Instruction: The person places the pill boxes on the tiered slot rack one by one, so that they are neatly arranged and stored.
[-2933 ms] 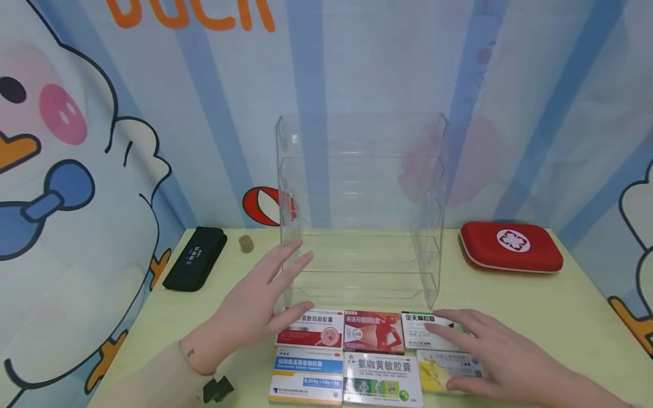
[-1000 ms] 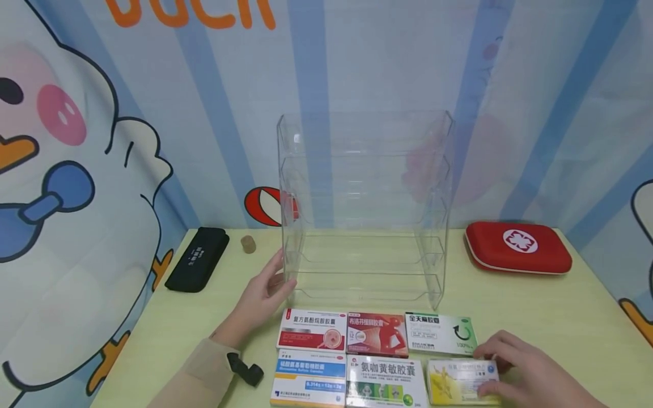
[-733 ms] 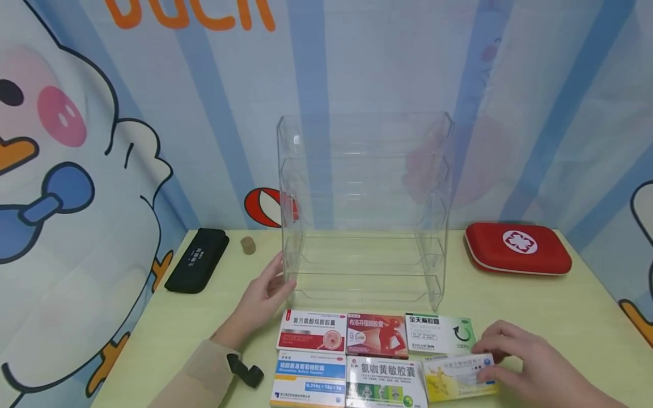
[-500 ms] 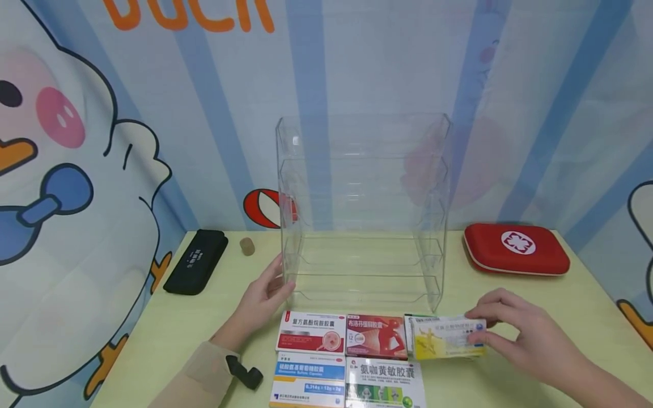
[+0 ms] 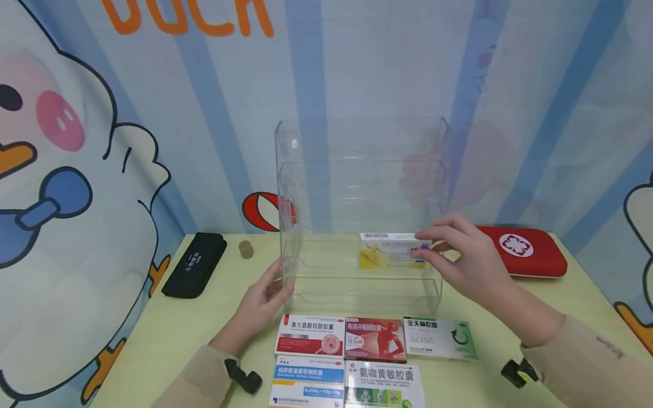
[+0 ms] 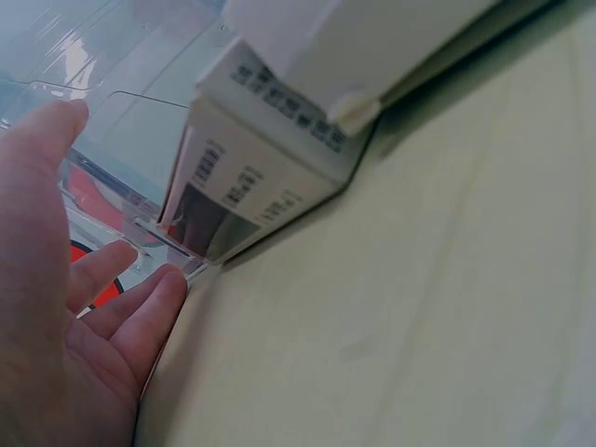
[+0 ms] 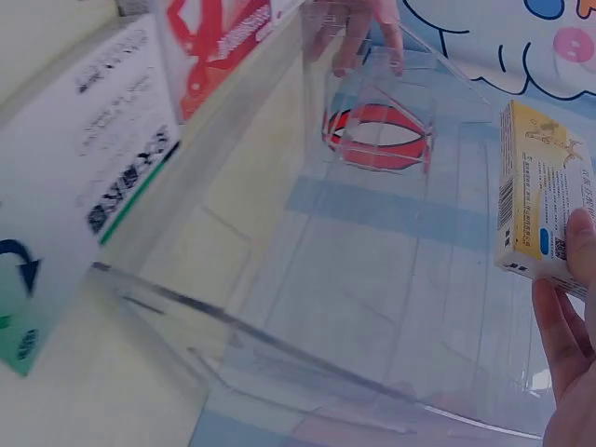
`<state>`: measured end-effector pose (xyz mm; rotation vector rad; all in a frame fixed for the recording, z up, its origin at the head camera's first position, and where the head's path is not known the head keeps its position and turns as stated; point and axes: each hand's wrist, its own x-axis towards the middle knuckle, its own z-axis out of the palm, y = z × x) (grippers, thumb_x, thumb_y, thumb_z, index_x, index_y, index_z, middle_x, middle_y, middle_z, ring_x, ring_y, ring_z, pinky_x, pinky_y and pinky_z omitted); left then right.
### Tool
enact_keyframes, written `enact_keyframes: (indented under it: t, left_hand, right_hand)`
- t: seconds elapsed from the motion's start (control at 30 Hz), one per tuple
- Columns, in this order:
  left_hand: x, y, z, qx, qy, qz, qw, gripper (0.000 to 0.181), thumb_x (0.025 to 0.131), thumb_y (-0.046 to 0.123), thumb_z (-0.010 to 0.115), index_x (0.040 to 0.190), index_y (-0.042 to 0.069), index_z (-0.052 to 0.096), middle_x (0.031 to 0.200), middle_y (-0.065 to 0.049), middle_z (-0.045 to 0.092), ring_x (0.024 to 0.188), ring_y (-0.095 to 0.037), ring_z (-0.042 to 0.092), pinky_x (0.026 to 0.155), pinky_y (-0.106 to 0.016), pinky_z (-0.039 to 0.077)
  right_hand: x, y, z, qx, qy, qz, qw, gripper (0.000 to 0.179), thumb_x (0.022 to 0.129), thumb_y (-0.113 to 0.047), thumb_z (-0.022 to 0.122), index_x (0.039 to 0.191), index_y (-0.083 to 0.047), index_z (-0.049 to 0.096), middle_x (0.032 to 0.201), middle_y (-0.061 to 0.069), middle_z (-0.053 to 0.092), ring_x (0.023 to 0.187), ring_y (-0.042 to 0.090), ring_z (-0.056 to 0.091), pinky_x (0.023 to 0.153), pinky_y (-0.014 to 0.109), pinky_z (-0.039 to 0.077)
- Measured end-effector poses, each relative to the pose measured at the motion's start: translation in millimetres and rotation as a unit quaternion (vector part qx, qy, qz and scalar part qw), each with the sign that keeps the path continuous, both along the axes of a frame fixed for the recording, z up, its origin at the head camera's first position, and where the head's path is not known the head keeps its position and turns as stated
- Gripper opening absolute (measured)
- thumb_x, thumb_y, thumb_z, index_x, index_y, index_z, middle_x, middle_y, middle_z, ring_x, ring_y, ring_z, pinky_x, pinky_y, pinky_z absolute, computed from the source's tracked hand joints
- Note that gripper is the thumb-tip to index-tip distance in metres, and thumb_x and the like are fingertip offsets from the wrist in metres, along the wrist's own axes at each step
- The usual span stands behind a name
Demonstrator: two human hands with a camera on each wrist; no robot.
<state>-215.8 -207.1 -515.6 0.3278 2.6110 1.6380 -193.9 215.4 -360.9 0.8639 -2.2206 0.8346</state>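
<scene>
- Left hand (image 5: 257,297) holds the clear rack's (image 5: 352,199) lower left side between thumb and fingers, as a second ago.
- The yellow-white box (image 5: 390,252) has left the lower row for the rack, where the work now seems centred; inside or in front, I cannot tell.
- Right hand (image 5: 466,255) pinches its end.
- Table (image 5: 194,323): black pouch (image 5: 195,265), cork (image 5: 246,249), five boxes (image 5: 374,340), red case (image 5: 541,249).
- Behind: striped backdrop (image 5: 357,56).

Yellow-and-white medicine box (image 5: 385,253): flat carton, long side roughly level, printed face toward the head camera, barcoded white edge uppermost. Right end pinched by right fingers (image 5: 444,232); seen against rack's lower part, seating in a tier indeterminate. Clear tiered rack (image 5: 326,277): transparent, upright on bench (image 5: 173,340); lower left side held by left fingers (image 5: 282,295).
</scene>
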Motion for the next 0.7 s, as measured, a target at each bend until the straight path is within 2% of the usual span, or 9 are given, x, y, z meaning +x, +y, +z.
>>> enact_keyframes:
  t: [0.2, 0.37, 0.5, 0.7]
  left_hand:
    - [-0.3, -0.9, -2.9, -0.003, -0.002, 0.0, 1.0, 0.078, 0.109, 0.044, 0.069, 0.174, 0.047, 0.026, 0.176, -0.005, 0.046, 0.156, -0.036, 0.055, 0.123, -0.051, 0.053]
    - [0.4, -1.3, -1.9, -0.001, 0.003, 0.001, 1.0, 0.079, 0.109, 0.042, 0.07, 0.175, 0.043, 0.026, 0.175, -0.006, 0.047, 0.155, -0.037, 0.055, 0.122, -0.051, 0.053]
    - [0.9, -1.6, -0.8, 0.001, 0.004, -0.003, 1.0, 0.079, 0.109, 0.041, 0.069, 0.175, 0.043, 0.026, 0.174, -0.007, 0.048, 0.155, -0.036, 0.056, 0.122, -0.049, 0.053]
    - [-0.3, -3.0, -1.5, 0.004, 0.006, -0.004, 1.0, 0.078, 0.109, 0.04, 0.07, 0.174, 0.045, 0.026, 0.173, -0.008, 0.05, 0.154, -0.036, 0.057, 0.122, -0.048, 0.054]
  right_hand:
    - [-35.0, -30.6, 24.5, -0.02, 0.048, 0.019, 0.9985, 0.036, 0.08, 0.001, 0.095, 0.113, -0.001, 0.081, 0.112, 0.013, 0.07, 0.091, 0.021, 0.079, 0.089, 0.005, 0.058]
    - [-60.1, -49.3, 47.3, -0.029, 0.072, 0.015, 0.9969, 0.031, 0.087, -0.003, 0.092, 0.115, 0.003, 0.079, 0.117, 0.018, 0.068, 0.096, 0.024, 0.078, 0.089, 0.018, 0.063]
    - [-74.4, -60.9, 64.9, -0.045, 0.076, 0.007, 0.9961, 0.027, 0.093, -0.006, 0.087, 0.115, 0.004, 0.078, 0.118, 0.022, 0.067, 0.098, 0.028, 0.078, 0.089, 0.028, 0.067]
    - [-92.2, -77.7, 85.4, -0.069, 0.058, -0.026, 0.9956, 0.023, 0.099, -0.01, 0.082, 0.118, 0.002, 0.077, 0.121, 0.021, 0.066, 0.104, 0.03, 0.074, 0.093, 0.036, 0.069]
